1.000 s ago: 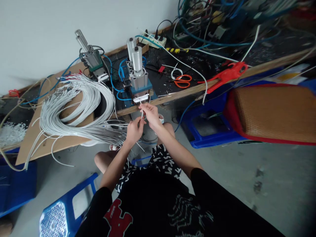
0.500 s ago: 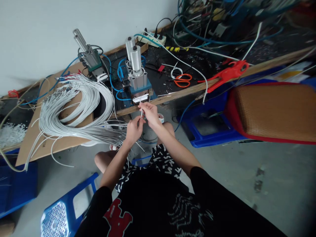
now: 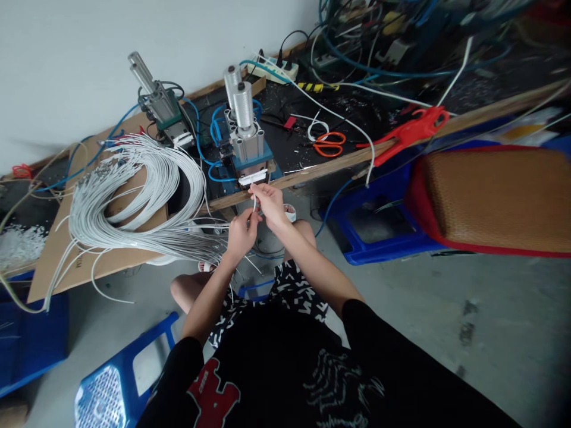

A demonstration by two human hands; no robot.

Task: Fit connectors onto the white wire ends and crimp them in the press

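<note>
A thin white cable runs between my two hands, just in front of a small pneumatic press with knurled metal cylinders. My right hand pinches the cable's upper end close to the white jaw piece at the press's front. Whether the cable tip touches that piece is hidden by my fingers. Lower and to the left, my left hand is closed on the same cable. Beside it, a large coiled bundle of white cables lies on a cardboard sheet, its loose ends trailing behind my left hand.
A second press stands further back left. Orange-handled scissors, a red air gun and a power strip lie along the bench. A blue stool is at lower left; a brown-cushioned seat stands at right. Blue air hoses cross the bench.
Both hands keep the same grip on the cable at the press front. The view has shifted very slightly; nothing else has visibly moved.
</note>
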